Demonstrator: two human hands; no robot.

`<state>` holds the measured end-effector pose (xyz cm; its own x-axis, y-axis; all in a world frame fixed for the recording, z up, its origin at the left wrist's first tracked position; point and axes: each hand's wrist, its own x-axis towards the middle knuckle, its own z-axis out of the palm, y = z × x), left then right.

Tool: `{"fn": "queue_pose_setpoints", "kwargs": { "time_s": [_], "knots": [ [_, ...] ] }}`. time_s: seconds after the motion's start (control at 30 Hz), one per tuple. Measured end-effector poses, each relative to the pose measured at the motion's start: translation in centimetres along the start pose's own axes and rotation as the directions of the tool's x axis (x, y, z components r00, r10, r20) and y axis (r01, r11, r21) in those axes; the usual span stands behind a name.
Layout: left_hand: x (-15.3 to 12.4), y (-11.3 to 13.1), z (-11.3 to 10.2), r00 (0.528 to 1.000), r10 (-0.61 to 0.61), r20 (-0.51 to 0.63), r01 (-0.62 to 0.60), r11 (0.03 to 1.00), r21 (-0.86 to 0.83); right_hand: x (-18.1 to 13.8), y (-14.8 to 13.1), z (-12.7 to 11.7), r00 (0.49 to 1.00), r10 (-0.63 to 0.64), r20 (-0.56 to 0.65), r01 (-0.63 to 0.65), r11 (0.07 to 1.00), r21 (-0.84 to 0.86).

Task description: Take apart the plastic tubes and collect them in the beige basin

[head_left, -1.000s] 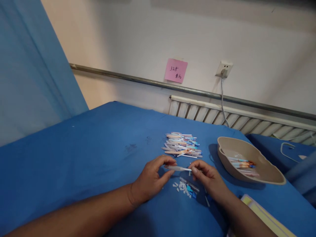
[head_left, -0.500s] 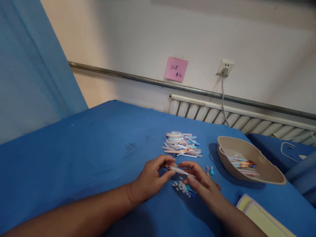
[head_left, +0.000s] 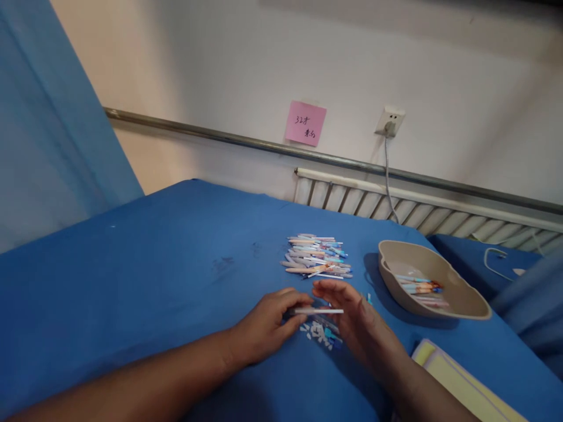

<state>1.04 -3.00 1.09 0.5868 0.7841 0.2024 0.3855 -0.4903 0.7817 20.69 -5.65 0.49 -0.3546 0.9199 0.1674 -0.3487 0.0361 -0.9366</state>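
Observation:
My left hand pinches a slim pen between thumb and fingers. Its thin white end points right, toward my other palm. Just beyond that tip, my right hand is open with its fingers stretched out. Below the pen lies a small heap of white and blue plastic bits, partly covered by my right hand. A greyish, see-through stick also shows there, too blurred to name. Farther back, a row of several pens and thin white rods lies on the blue cloth.
To the right stands a beige basin holding several pens. A folded yellow cloth lies at the front right. Behind are a radiator, a metal rail, a socket with a plugged cord and a pink note.
My right hand has let go of the pen and opened. The pen stays in my left hand, now with a thin white end showing. The view has shifted slightly.

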Motion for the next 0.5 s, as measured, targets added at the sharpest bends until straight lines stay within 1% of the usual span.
{"fn": "queue_pose_setpoints", "kwargs": {
  "time_s": [0.1,0.17,0.2,0.27,0.3,0.33,0.37,0.43,0.5],
  "knots": [
    [0.0,0.1,0.0,0.998,0.018,0.053,-0.016,0.999,-0.049,0.1,-0.3,0.5,1.000,0.018,0.003,-0.018,1.000,-0.013],
    [0.1,0.0,-0.1,0.999,-0.004,0.049,0.009,0.995,-0.096,0.3,-0.8,0.4,0.999,0.020,-0.034,-0.023,0.997,-0.074],
    [0.2,-0.2,-0.1,0.999,-0.031,0.045,0.036,0.991,-0.126,0.5,-1.1,0.0,0.997,0.005,-0.075,-0.013,0.994,-0.109],
    [0.5,-0.6,-0.2,0.994,-0.105,0.041,0.111,0.971,-0.211,1.1,-1.6,-1.3,0.977,-0.056,-0.206,0.017,0.982,-0.189],
    [0.7,-0.8,-0.2,0.988,-0.146,0.051,0.154,0.952,-0.265,1.5,-1.9,-2.3,0.952,-0.090,-0.292,0.018,0.970,-0.242],
    [1.0,-1.1,-0.2,0.981,-0.184,0.058,0.193,0.927,-0.321,1.9,-2.1,-3.4,0.926,-0.106,-0.361,-0.012,0.951,-0.310],
    [1.2,-1.4,-0.2,0.974,-0.218,0.065,0.226,0.900,-0.373,2.2,-2.3,-4.5,0.911,-0.119,-0.395,-0.039,0.928,-0.371],
    [1.5,-1.9,-0.2,0.960,-0.275,0.056,0.269,0.848,-0.456,2.6,-2.5,-6.4,0.910,-0.103,-0.402,-0.089,0.899,-0.430],
    [1.8,-2.3,-0.2,0.947,-0.321,0.033,0.293,0.813,-0.504,2.6,-2.3,-7.5,0.936,-0.034,-0.350,-0.138,0.880,-0.454]
  ]
}}
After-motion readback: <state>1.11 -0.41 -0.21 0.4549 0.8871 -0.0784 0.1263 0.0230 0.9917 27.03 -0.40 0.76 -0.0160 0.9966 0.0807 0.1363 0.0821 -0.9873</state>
